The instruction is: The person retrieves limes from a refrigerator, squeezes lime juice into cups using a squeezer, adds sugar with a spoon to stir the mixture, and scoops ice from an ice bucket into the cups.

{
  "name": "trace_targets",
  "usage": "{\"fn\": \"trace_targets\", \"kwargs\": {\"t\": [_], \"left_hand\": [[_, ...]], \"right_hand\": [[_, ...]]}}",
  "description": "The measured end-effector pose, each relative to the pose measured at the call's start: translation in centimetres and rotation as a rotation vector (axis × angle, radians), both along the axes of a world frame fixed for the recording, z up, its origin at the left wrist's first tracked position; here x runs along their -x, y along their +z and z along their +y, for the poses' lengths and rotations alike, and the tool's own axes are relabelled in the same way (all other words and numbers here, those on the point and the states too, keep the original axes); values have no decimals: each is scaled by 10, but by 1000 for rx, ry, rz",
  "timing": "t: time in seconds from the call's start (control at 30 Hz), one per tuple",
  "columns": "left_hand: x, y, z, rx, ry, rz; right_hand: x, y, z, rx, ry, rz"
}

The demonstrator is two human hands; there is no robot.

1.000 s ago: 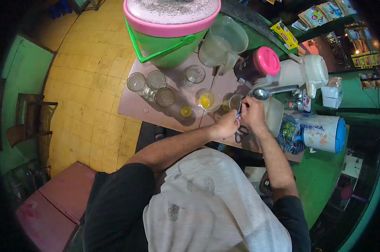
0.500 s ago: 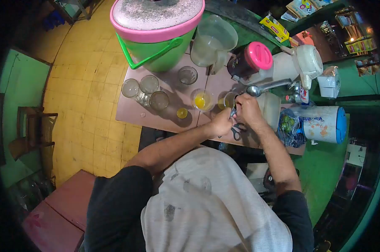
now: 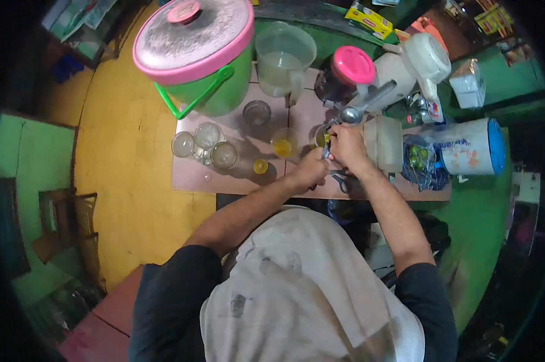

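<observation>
My left hand [image 3: 309, 171] is closed around something small and pale whose shape I cannot make out. Touching its fingertips, my right hand [image 3: 347, 145] pinches a small item with a yellow-green part, mostly hidden by the fingers. Both hands meet over the pink table [image 3: 194, 180], just in front of a glass [image 3: 319, 134] partly covered by my right hand. Left of them stands a glass with yellow liquid [image 3: 283, 145], and beside it lies a cut citrus half [image 3: 260, 166]. Dark-handled scissors [image 3: 343, 183] lie below my right hand.
Several empty glasses [image 3: 224, 155] stand at the left. Behind are a green bucket with pink rim [image 3: 224, 90], a clear pitcher [image 3: 280, 66], a pink-lidded jug [image 3: 353, 65] and a ladle [image 3: 378, 96]. At right are a plastic container [image 3: 384, 145], bagged green fruit [image 3: 418, 158] and a white-blue cooler [image 3: 470, 148].
The view has shifted, so the table items appear moved. My hands stay together near the glass, and a yellow-green bit now shows at the fingertips.
</observation>
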State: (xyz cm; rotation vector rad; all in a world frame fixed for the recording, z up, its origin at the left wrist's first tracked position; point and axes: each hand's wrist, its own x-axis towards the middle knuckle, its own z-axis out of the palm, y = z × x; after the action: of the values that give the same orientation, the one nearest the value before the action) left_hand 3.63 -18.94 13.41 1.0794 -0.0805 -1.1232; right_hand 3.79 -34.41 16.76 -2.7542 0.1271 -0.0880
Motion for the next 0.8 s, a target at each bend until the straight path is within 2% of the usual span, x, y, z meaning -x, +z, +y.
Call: {"fn": "trace_targets", "kwargs": {"t": [0.07,0.13,0.17,0.27,0.3,0.4,0.5,0.6,0.67,0.7,0.77,0.8], "left_hand": [[-9,0,4,7,-19,55],[-14,3,6,5,-65,111],[-13,7,9,-107,-78,11],[-18,15,10,-100,-66,-69],[-20,21,11,-156,-119,-167],[-26,45,13,-289,-160,-156],[-40,39,15,-355,-254,-271],[-58,33,18,-237,-302,-291],[-69,32,18,-297,-373,-352],[-72,36,17,-316,-419,-395],[-72,43,17,-388,-470,-457],[-71,44,19,-381,-486,-461]], "right_hand": [[2,-3,-2,-91,-10,-116],[4,0,-3,-58,-26,-73],[2,2,-2,-50,-25,-71],[1,-8,-5,-21,-2,-125],[1,-6,-2,-37,-3,-104],[-4,-6,-2,-31,-8,-99],[-5,-6,-2,-59,18,-78],[-5,-12,-2,-142,-127,-24],[2,-12,2,-195,-126,-423],[7,-11,5,-198,-132,-428],[23,-10,10,-424,-282,-579],[35,-10,13,-415,-297,-584]]}}
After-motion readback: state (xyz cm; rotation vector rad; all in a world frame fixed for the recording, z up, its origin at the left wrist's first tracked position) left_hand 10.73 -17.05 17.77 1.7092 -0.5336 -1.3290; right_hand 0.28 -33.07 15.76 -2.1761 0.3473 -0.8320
